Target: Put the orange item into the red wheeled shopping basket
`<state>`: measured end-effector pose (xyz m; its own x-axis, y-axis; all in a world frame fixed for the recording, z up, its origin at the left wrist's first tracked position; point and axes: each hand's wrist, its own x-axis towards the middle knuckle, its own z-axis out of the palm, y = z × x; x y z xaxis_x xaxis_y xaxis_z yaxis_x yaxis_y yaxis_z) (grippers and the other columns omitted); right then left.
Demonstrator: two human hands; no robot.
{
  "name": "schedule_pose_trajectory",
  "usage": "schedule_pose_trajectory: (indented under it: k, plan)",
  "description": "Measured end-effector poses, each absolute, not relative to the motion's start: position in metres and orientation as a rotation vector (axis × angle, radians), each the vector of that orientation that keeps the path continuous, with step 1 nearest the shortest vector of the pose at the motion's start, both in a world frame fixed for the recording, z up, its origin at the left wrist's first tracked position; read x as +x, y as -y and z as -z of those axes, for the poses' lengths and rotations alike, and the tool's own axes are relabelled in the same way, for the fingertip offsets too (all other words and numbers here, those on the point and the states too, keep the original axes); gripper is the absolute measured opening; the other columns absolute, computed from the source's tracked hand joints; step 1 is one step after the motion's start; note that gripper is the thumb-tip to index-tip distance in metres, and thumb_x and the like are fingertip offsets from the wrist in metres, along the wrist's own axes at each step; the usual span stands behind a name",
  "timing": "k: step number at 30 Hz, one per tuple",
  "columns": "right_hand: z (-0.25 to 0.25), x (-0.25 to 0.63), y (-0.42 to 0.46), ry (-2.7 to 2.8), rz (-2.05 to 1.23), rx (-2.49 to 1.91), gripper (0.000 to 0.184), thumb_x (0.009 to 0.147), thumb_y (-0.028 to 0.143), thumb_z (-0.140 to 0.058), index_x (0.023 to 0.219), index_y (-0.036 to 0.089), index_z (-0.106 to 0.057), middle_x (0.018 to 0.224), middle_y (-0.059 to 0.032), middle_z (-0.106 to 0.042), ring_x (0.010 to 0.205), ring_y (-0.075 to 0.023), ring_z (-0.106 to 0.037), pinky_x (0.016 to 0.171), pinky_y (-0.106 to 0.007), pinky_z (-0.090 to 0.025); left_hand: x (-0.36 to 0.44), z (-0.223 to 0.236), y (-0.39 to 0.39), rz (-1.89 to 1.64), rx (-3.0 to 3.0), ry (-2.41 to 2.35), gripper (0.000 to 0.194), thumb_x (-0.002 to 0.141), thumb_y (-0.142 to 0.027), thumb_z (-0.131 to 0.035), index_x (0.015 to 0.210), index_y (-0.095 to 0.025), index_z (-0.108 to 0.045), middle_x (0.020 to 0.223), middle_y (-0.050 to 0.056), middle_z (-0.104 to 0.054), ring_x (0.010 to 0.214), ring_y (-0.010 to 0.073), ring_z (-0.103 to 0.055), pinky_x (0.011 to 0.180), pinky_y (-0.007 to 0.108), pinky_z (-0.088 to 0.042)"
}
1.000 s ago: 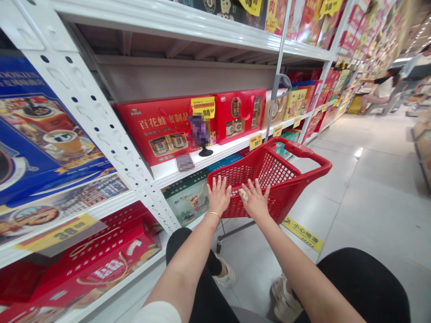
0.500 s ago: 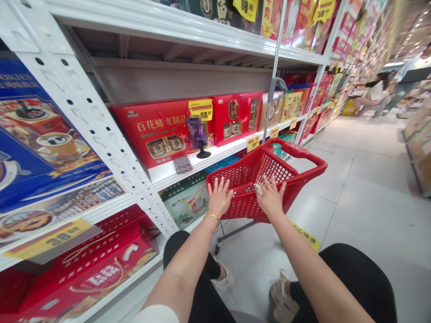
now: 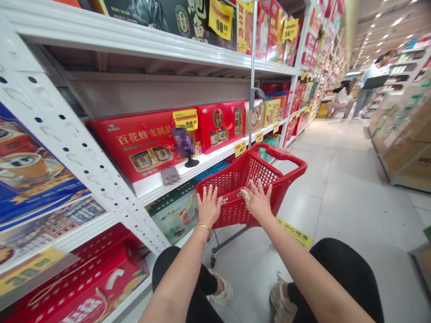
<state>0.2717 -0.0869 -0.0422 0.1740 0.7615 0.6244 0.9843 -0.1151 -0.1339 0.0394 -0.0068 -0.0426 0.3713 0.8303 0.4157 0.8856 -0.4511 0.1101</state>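
Left hand (image 3: 208, 207) flat on near rim of red shopping cart (image 3: 232, 179), fingers (image 3: 206, 194) spread, released. Right hand (image 3: 258, 202) also on rim, fingers open; small pale wad (image 3: 245, 194) at thumb, cannot tell if pinched. Cart beside white shelf (image 3: 202, 163), red gift boxes (image 3: 141, 143); person (image 3: 340, 96) far down aisle.

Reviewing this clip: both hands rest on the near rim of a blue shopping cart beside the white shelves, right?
Not quite: the head view shows the shopping cart is red, not blue. The rest is right: the left hand and the right hand rest on its near rim, beside the white shelves.
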Motion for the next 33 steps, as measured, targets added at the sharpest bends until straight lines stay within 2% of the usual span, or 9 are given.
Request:
schedule_pose_trajectory:
  k: [3, 7, 10, 16, 22, 25, 28, 33]
  plan:
    - [0.046, 0.254, 0.087, 1.718, 0.522, -1.896, 0.043, 0.106, 0.041, -0.052, 0.142, 0.028, -0.072, 0.169, -0.0075, -0.049, 0.164, -0.0366, -0.026, 0.130, -0.072, 0.006, 0.039, 0.045, 0.006, 0.650, -2.486, 1.545, 0.060, 0.113, -0.050, -0.033, 0.170, -0.030, -0.038, 0.180, 0.002, -0.025, 0.169, 0.0296, -0.014, 0.136, 0.061, -0.010]
    - [0.053, 0.231, 0.087, 1.897, 0.442, -1.767, 0.050, 0.106, 0.044, -0.054, 0.153, 0.031, -0.062, 0.171, -0.0057, -0.046, 0.165, -0.0333, -0.025, 0.130, -0.070, 0.011, 0.037, 0.048, 0.003, 0.680, -2.481, 1.504, 0.060, 0.113, -0.050, -0.035, 0.169, -0.028, -0.040, 0.179, 0.004, -0.027, 0.168, 0.0322, -0.018, 0.135, 0.065, -0.014]
    - [0.047, 0.247, 0.089, 1.870, 0.460, -1.792, 0.046, 0.105, 0.045, -0.055, 0.149, 0.033, -0.066, 0.171, -0.0046, -0.046, 0.164, -0.0342, -0.026, 0.130, -0.069, 0.013, 0.036, 0.049, 0.002, 0.698, -2.477, 1.492, 0.060, 0.113, -0.049, -0.036, 0.168, -0.028, -0.041, 0.179, 0.005, -0.029, 0.168, 0.0330, -0.019, 0.134, 0.066, -0.015]
    - [0.032, 0.284, 0.089, 1.503, 0.551, -2.031, 0.041, 0.105, 0.045, -0.054, 0.134, 0.028, -0.078, 0.170, -0.0090, -0.047, 0.164, -0.0430, -0.024, 0.128, -0.076, 0.008, 0.038, 0.051, 0.003, 0.717, -2.479, 1.486, 0.060, 0.113, -0.051, -0.036, 0.169, -0.029, -0.040, 0.178, 0.004, -0.029, 0.168, 0.0316, -0.018, 0.135, 0.064, -0.015]
    - [0.053, 0.218, 0.081, 1.853, 0.426, -1.792, 0.048, 0.105, 0.044, -0.054, 0.149, 0.030, -0.066, 0.172, -0.0052, -0.043, 0.165, -0.0344, -0.023, 0.131, -0.069, 0.009, 0.035, 0.052, 0.002, 0.715, -2.481, 1.494, 0.060, 0.112, -0.051, -0.038, 0.169, -0.029, -0.040, 0.179, 0.005, -0.028, 0.168, 0.0333, -0.019, 0.134, 0.066, -0.017]
    - [0.052, 0.219, 0.082, 1.881, 0.444, -1.785, 0.046, 0.105, 0.046, -0.054, 0.146, 0.031, -0.069, 0.172, -0.0045, -0.043, 0.165, -0.0350, -0.024, 0.131, -0.069, 0.010, 0.033, 0.052, 0.002, 0.715, -2.490, 1.484, 0.061, 0.113, -0.052, -0.036, 0.168, -0.027, -0.041, 0.179, 0.005, -0.028, 0.168, 0.0332, -0.019, 0.135, 0.066, -0.016]
    - [0.039, 0.256, 0.088, 1.708, 0.530, -1.932, 0.043, 0.105, 0.047, -0.054, 0.138, 0.029, -0.075, 0.170, -0.0082, -0.047, 0.163, -0.0396, -0.026, 0.129, -0.073, 0.009, 0.033, 0.052, 0.003, 0.725, -2.493, 1.478, 0.061, 0.113, -0.051, -0.034, 0.169, -0.026, -0.041, 0.179, 0.005, -0.028, 0.168, 0.0326, -0.018, 0.135, 0.065, -0.013]
    - [0.029, 0.289, 0.092, 1.515, 0.608, -2.064, 0.048, 0.106, 0.048, -0.051, 0.138, 0.023, -0.075, 0.170, -0.0144, -0.045, 0.164, -0.0432, -0.023, 0.128, -0.076, 0.003, 0.037, 0.054, 0.004, 0.756, -2.505, 1.475, 0.062, 0.113, -0.052, -0.035, 0.169, -0.026, -0.040, 0.179, 0.005, -0.028, 0.168, 0.0325, -0.019, 0.135, 0.065, -0.014]
